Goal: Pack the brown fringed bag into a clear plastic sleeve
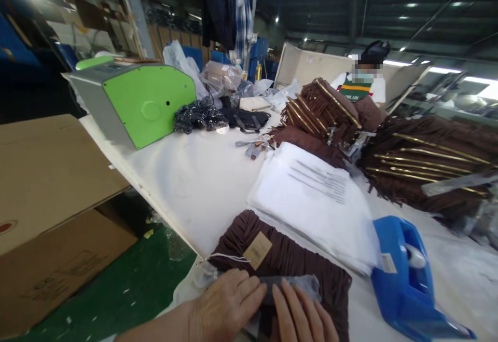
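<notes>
Left hand (227, 300): at the bottom centre of the frame, fingers together and slightly bent, laid on the crumpled clear plastic (309, 285); I cannot tell whether it pinches any of it.
Right hand (305, 316): just beside my left, fingers nearly straight and a little spread, tips on the same plastic; its palm is out of my sight, so I cannot tell if it grips.
Brown bundle: a dark brown, gathered fabric piece (288, 259), lying flat under both my hands at bottom centre.
Tag: a beige rectangular card tag (257, 250) on the bundle, a thin white string (229, 256) to its left.
White stack: flat white sheets with grey printed lines (311, 202), right of centre, just beyond the bundle.
Blue dispenser: a blue plastic tape dispenser (400, 295), lower right.
Gold-trimmed piles: brown fringed goods with shiny gold strips (319, 113), upper right.
Machine: a grey box with a bright green side panel (150, 103), upper left, on the white-covered table (194, 176).
</notes>
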Motion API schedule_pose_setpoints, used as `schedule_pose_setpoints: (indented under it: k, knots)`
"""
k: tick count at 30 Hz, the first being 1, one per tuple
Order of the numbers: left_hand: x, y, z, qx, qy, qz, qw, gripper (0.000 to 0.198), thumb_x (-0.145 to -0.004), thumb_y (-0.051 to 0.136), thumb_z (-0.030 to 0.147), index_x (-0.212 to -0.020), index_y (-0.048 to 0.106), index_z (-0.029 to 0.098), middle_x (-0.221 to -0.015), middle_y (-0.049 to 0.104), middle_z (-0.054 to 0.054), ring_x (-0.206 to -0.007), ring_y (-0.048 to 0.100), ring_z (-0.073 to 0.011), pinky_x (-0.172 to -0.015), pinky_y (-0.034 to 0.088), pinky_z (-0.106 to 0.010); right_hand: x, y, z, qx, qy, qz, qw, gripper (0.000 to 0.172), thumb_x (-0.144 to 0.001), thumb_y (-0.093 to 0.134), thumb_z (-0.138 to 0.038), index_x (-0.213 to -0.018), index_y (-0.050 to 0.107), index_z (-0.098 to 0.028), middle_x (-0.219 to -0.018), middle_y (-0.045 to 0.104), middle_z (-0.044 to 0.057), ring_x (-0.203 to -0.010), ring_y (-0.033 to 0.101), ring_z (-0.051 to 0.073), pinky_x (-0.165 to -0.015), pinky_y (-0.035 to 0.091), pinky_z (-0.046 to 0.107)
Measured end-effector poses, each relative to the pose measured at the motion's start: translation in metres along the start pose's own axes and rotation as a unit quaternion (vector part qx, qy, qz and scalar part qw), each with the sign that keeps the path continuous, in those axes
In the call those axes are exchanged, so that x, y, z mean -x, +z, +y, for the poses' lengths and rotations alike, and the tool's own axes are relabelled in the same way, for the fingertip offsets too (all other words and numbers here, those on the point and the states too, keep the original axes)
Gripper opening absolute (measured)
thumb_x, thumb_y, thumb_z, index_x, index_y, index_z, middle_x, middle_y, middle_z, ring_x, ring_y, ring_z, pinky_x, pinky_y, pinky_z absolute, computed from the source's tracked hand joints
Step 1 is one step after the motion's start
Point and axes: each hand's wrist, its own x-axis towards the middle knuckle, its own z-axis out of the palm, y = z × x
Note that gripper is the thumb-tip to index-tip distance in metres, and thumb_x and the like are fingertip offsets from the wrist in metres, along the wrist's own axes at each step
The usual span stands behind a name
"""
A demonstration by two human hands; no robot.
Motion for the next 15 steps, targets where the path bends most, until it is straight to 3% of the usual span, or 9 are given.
schedule_pose_setpoints:
  k: [3, 7, 9, 12, 15]
  knots:
    - [-0.002, -0.004, -0.001, 0.004, 0.011, 0.009, 1.0, 0.023, -0.089, 0.037, 0.014, -0.107, 0.051, 0.008, -0.083, 0.065, -0.009, -0.07, 0.056, -0.0164, -0.064, 0.047, -0.029, -0.012, -0.001, 0.014, -0.047, 0.018, -0.088, 0.995, 0.04, -0.079, 0.034, -0.015, -0.108, 0.061, -0.021, -0.105, 0.067, 0.005, -0.099, 0.06, 0.026, -0.101, 0.026, 0.057]
    - [0.003, -0.016, -0.005, 0.025, 0.045, -0.034, 0.998, 0.035, -0.09, 0.042, 0.037, -0.109, 0.051, 0.009, -0.096, 0.066, -0.013, -0.083, 0.057, -0.0199, -0.076, 0.046, -0.034, -0.018, -0.001, 0.03, -0.061, -0.086, -0.14, 0.985, 0.034, -0.08, 0.045, -0.019, -0.109, 0.062, -0.024, -0.098, 0.068, 0.004, -0.095, 0.061, 0.023, -0.111, 0.009, 0.058]
    - [0.007, -0.022, -0.007, 0.005, 0.07, -0.072, 0.995, 0.028, -0.088, 0.047, 0.031, -0.107, 0.054, 0.012, -0.104, 0.065, -0.011, -0.087, 0.056, -0.019, -0.08, 0.044, -0.033, -0.019, -0.001, 0.035, -0.052, -0.124, -0.137, 0.982, 0.033, -0.079, 0.048, -0.02, -0.109, 0.062, -0.024, -0.097, 0.069, 0.004, -0.092, 0.062, 0.022, -0.112, 0.005, 0.057]
    - [0.008, -0.029, -0.012, -0.019, 0.1, -0.105, 0.989, 0.014, -0.084, 0.05, 0.013, -0.095, 0.058, 0.015, -0.111, 0.063, -0.006, -0.087, 0.055, -0.0165, -0.08, 0.042, -0.03, -0.021, -0.002, 0.035, -0.062, -0.116, -0.122, 0.984, 0.032, -0.079, 0.048, -0.016, -0.105, 0.063, -0.024, -0.093, 0.069, 0.004, -0.09, 0.063, 0.02, -0.113, 0.008, 0.054]
    - [0.001, -0.032, -0.017, -0.005, 0.083, -0.087, 0.993, 0.012, -0.084, 0.048, 0.01, -0.08, 0.058, 0.016, -0.114, 0.061, -0.002, -0.082, 0.052, -0.0149, -0.076, 0.039, -0.031, -0.019, -0.011, 0.024, -0.063, -0.04, -0.107, 0.991, 0.03, -0.081, 0.043, -0.012, -0.097, 0.065, -0.026, -0.087, 0.07, 0.002, -0.088, 0.063, 0.019, -0.11, 0.02, 0.053]
